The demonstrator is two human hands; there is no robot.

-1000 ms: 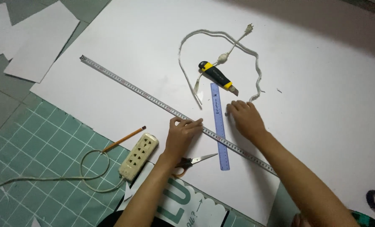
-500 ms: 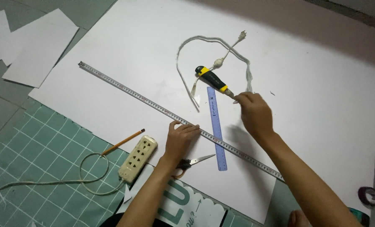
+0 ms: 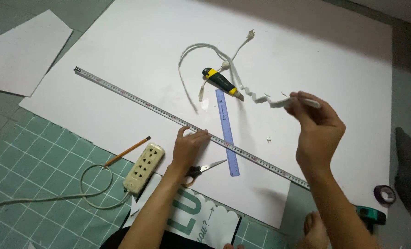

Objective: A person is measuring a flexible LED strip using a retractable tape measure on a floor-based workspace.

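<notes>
My left hand [image 3: 189, 148] lies flat on a long metal ruler [image 3: 136, 100] that runs diagonally across a big white board [image 3: 136, 46]. My right hand [image 3: 317, 129] is raised above the board, pinching one end of a long thin white strip [image 3: 261, 97]; the strip trails back in loops [image 3: 191, 50] across the board. A yellow and black utility knife [image 3: 220, 82] lies among those loops. Under the metal ruler, between my hands, sits a short blue plastic ruler [image 3: 227, 133]. Scissors [image 3: 201, 168] lie just below my left hand.
A green cutting mat [image 3: 35, 166] lies under the board, bearing a pencil [image 3: 128, 151] and a cream power strip [image 3: 143, 167] with its cord [image 3: 83, 184]. White sheets [image 3: 28, 50] lie at far left. A tape roll [image 3: 384, 194] and a teal tool [image 3: 370, 214] sit at lower right.
My right hand left the ruler, took hold of the white strip's end near the knife and lifted it up and to the right. My left hand stayed pressed on the metal ruler.
</notes>
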